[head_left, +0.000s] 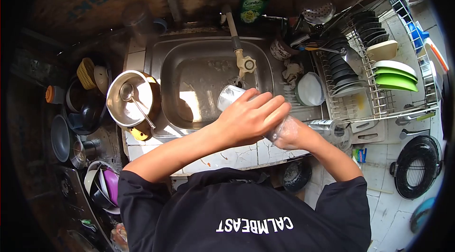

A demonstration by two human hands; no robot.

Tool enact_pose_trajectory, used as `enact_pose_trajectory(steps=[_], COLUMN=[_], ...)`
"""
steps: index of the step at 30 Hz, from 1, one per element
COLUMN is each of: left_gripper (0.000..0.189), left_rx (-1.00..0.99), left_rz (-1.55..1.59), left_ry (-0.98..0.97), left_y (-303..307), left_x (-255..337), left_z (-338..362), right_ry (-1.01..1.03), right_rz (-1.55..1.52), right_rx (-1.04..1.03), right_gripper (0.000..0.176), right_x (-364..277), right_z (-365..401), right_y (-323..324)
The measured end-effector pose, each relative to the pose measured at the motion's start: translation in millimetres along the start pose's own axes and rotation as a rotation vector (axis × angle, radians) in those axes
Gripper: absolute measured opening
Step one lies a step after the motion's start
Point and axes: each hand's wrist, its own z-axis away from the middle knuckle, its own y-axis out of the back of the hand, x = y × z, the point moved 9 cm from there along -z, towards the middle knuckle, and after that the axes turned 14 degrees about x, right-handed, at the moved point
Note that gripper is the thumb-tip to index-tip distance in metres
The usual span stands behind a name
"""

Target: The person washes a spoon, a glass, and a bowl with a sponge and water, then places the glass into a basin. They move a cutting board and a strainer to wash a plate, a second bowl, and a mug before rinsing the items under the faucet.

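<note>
My left hand (251,117) is wrapped round a clear drinking glass (230,96), tilted over the near edge of the sink (175,81). The glass's base end points toward the tap (246,64). My right hand (288,132) is at the other end of the glass and looks pushed into its mouth. Wet, whitish suds show on that hand, and its fingers are hidden behind my left hand and the glass. Another clear glass (334,132) lies on its side by my right forearm.
A steel pot (113,102) with a ladle (135,100) stands left of the sink. A white bowl (310,90) and a wire dish rack (348,114) with plates are at the right. Pans (60,138) crowd the far left.
</note>
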Motion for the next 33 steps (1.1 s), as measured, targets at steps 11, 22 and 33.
enact_pose_trajectory(steps=[11, 22, 33], left_gripper=[0.081, 0.074, 0.064], left_rx=[-0.781, -0.135, 0.352], left_rz=[0.680, 0.905, 1.330], left_ry=[0.592, 1.032, 1.546], left_y=[-85, -38, -53], left_x=[-38, -114, -115], left_z=[65, 78, 104], right_ry=[-0.035, -0.483, 0.132], right_rz=[-0.330, -1.253, -0.256], right_rx=[-0.441, 0.272, 0.637], right_gripper=[0.016, 0.049, 0.047], right_x=[78, 74, 6], right_z=[15, -32, -47], right_y=[-95, 28, -3])
